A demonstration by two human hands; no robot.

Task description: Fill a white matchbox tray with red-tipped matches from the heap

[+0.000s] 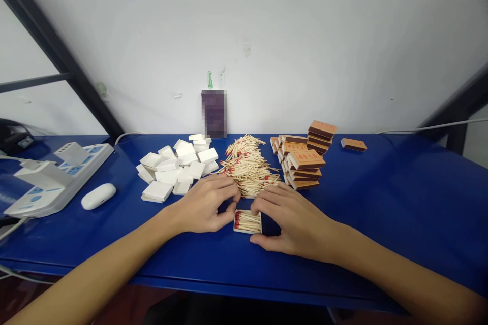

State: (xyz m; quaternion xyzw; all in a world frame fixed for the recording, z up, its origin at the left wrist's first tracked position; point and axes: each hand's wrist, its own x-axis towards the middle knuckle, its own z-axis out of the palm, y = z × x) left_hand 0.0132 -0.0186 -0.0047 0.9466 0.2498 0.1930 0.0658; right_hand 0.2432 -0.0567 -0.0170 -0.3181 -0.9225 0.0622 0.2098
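Observation:
A small white matchbox tray (247, 230) lies on the blue table in front of me, filled with red-tipped matches (248, 221). My right hand (292, 218) spans its right end, index finger at the far edge and thumb by the near edge. At the tray's far left corner is my left hand (211, 203), fingers curled and thumb and index nearly together; whether they pinch anything is hidden. Just beyond both hands rises a loose heap of matches (249, 165).
Several empty white trays (168, 176) are piled on the left. Orange-and-brown matchbox sleeves (305, 159) stand stacked on the right, with a single sleeve (354, 144) farther right. A white earbud case (98, 196) and a power strip (57, 198) occupy the left side.

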